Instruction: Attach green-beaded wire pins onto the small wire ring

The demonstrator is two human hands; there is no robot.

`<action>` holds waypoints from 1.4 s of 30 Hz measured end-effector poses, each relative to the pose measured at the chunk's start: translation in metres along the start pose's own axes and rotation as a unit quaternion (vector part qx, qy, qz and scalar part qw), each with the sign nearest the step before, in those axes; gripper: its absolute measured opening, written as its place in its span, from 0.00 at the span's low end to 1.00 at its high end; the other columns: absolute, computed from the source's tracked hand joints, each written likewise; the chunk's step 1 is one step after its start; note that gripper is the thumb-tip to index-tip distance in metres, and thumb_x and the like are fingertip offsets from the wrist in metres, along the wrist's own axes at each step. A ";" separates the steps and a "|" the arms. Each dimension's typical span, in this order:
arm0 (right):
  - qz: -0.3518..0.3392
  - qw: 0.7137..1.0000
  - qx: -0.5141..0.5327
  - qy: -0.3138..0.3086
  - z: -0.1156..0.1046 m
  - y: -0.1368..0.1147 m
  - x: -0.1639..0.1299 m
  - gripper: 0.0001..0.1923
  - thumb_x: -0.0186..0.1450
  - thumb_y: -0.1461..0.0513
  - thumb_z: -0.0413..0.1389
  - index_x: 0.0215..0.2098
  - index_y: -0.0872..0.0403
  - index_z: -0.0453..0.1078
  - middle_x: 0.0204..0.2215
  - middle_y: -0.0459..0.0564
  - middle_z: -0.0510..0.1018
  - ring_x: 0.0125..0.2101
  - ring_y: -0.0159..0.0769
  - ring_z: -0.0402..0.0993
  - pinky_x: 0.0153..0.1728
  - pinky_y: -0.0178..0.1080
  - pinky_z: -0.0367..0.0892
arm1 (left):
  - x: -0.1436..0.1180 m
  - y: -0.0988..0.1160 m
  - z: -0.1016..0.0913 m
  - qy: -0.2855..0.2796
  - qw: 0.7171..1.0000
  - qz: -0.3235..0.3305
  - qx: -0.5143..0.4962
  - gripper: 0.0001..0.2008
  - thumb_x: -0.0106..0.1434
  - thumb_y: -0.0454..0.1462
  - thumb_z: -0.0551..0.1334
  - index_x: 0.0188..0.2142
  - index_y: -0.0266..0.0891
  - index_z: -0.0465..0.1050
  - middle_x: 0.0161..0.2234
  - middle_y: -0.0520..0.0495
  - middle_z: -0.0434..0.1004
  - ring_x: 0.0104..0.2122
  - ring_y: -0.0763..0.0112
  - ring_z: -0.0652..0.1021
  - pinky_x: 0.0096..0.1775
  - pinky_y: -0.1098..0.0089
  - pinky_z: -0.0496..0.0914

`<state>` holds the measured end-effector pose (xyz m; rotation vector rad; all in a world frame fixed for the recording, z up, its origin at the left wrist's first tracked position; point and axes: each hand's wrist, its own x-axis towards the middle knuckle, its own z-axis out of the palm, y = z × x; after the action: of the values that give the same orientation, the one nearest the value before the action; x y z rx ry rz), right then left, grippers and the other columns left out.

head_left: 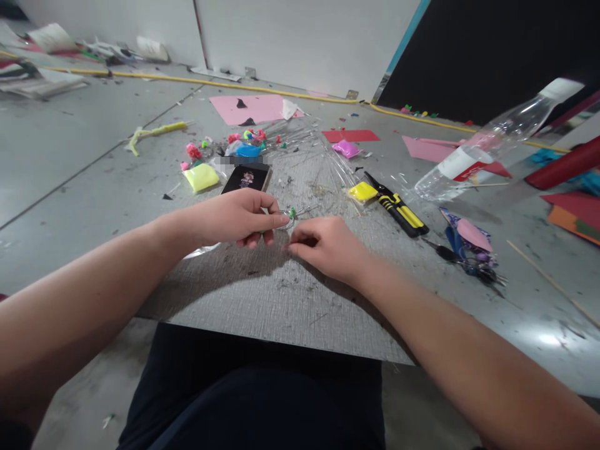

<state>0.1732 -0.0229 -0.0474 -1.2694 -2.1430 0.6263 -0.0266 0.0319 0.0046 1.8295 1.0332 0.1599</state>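
Note:
My left hand (239, 217) pinches a small loop of thin wire (287, 220) with a green bit on it, just above a grey board (281, 294). My right hand (328, 247) is closed, its fingertips touching the wire's lower end right beside the left fingers. A dark phone-like case (247, 178) lies just behind the left hand. Yellow clay (362, 191) and black-and-yellow cutters (397, 206) lie behind the right hand.
A clear plastic bottle (487, 145) lies tipped at the right. Scissors and pink pieces (469, 247) sit at the right of the board. Clay packets (201, 177), small coloured clay flowers (246, 139), pink paper (253, 107) and red sheets (350, 135) are scattered farther back on the floor.

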 end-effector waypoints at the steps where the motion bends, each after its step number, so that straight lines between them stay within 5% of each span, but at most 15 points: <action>1: -0.013 1.000 -0.020 -0.009 0.001 0.000 0.000 0.07 0.63 0.65 0.61 0.26 0.55 0.73 0.24 0.45 0.74 0.28 0.31 0.69 0.32 0.37 0.61 | -0.001 0.000 0.000 0.000 1.000 0.003 0.010 0.13 0.63 0.47 0.64 0.31 0.39 0.69 0.26 0.51 0.77 0.18 0.79 0.69 0.22 0.74 0.62; 8: -0.027 0.999 -0.004 -0.026 0.003 0.004 0.003 0.11 0.62 0.59 0.65 0.25 0.54 0.72 0.25 0.44 0.73 0.28 0.31 0.68 0.32 0.36 0.60 | 0.002 -0.005 0.001 -0.020 0.998 0.057 -0.014 0.10 0.64 0.43 0.63 0.33 0.37 0.73 0.29 0.48 0.79 0.30 0.72 0.78 0.33 0.72 0.70; 12: 0.018 1.000 0.016 -0.003 0.003 0.008 0.005 0.12 0.67 0.60 0.57 0.26 0.54 0.72 0.23 0.44 0.73 0.26 0.31 0.67 0.30 0.37 0.59 | 0.006 -0.012 -0.002 -0.013 0.998 0.060 -0.024 0.10 0.59 0.42 0.66 0.33 0.37 0.74 0.36 0.47 0.82 0.40 0.67 0.80 0.42 0.69 0.71; 18: 0.077 0.996 0.037 0.008 0.005 0.006 0.006 0.09 0.62 0.59 0.62 0.26 0.54 0.73 0.22 0.44 0.74 0.24 0.31 0.66 0.28 0.37 0.59 | 0.010 -0.020 -0.004 -0.004 0.995 0.073 -0.071 0.08 0.56 0.39 0.68 0.33 0.38 0.73 0.40 0.46 0.83 0.44 0.66 0.80 0.48 0.66 0.70; 27: 0.024 0.982 0.147 -0.115 -0.007 0.010 0.004 0.09 0.64 0.58 0.58 0.28 0.54 0.73 0.24 0.45 0.75 0.27 0.32 0.69 0.31 0.38 0.63 | 0.009 -0.019 -0.005 0.050 0.997 0.055 -0.017 0.16 0.55 0.40 0.69 0.43 0.38 0.76 0.41 0.44 0.83 0.43 0.65 0.80 0.43 0.68 0.70; 34: 0.111 0.986 0.128 0.002 0.002 0.017 0.007 0.11 0.62 0.55 0.61 0.29 0.54 0.71 0.23 0.44 0.72 0.24 0.31 0.65 0.28 0.38 0.60 | 0.008 -0.020 -0.007 0.085 0.994 0.065 0.009 0.17 0.55 0.43 0.69 0.44 0.41 0.78 0.35 0.47 0.81 0.35 0.66 0.79 0.34 0.69 0.68; 42: 0.019 0.996 0.032 -0.083 -0.004 0.008 0.006 0.10 0.58 0.59 0.67 0.28 0.54 0.71 0.25 0.43 0.71 0.26 0.30 0.64 0.28 0.35 0.57 | 0.011 -0.025 -0.010 0.091 0.992 0.086 0.023 0.19 0.54 0.45 0.71 0.44 0.41 0.79 0.32 0.46 0.81 0.31 0.67 0.78 0.32 0.68 0.67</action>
<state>0.1782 -0.0137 -0.0483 -1.2652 -2.2168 0.8345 -0.0392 0.0505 -0.0146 1.9733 1.0091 0.4177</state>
